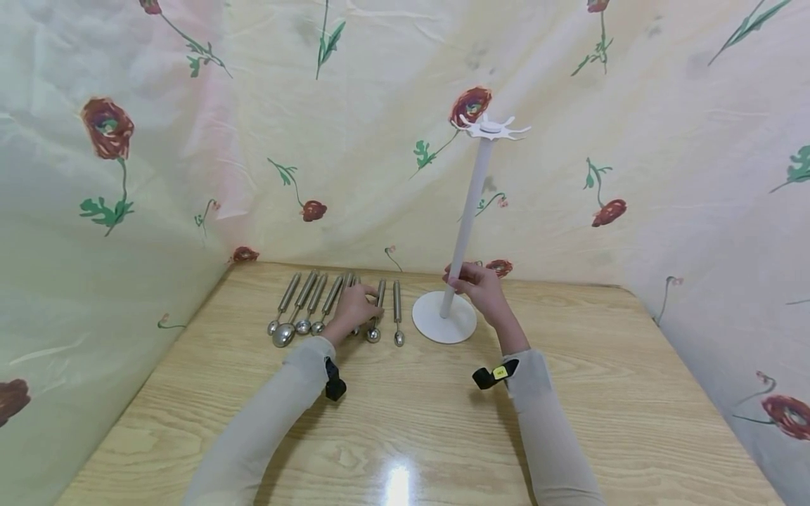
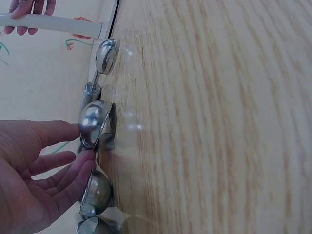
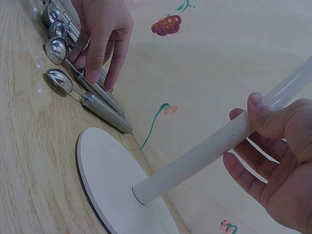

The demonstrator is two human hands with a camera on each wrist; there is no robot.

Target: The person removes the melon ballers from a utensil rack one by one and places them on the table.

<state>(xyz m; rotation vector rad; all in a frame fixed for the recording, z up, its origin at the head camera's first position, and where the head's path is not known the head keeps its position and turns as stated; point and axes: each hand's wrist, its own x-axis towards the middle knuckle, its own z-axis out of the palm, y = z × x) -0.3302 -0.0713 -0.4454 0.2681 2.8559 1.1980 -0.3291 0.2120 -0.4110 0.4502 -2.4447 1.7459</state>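
A row of steel scoops with round bowls and cylindrical handles lies on the table, bowls toward the front. My left hand (image 1: 356, 306) reaches over the row, its thumb and fingers at the handle of the second scoop (image 1: 374, 335) from the right. In the left wrist view that scoop's bowl (image 2: 93, 124) partly hides the fingertips. The rightmost scoop (image 3: 105, 113) lies untouched beside it. My right hand (image 1: 482, 287) grips the lower pole of a white stand (image 1: 468, 204), thumb on one side and fingers on the other. The stand's round base (image 1: 436, 327) rests on the table.
Several more scoops (image 1: 302, 327) lie left of my left hand, close together. Prongs (image 1: 492, 129) spread from the stand's top. A flowered cloth (image 1: 354, 140) hangs behind the wooden table (image 1: 405, 400) and at both sides. Bare wood runs in front of the row.
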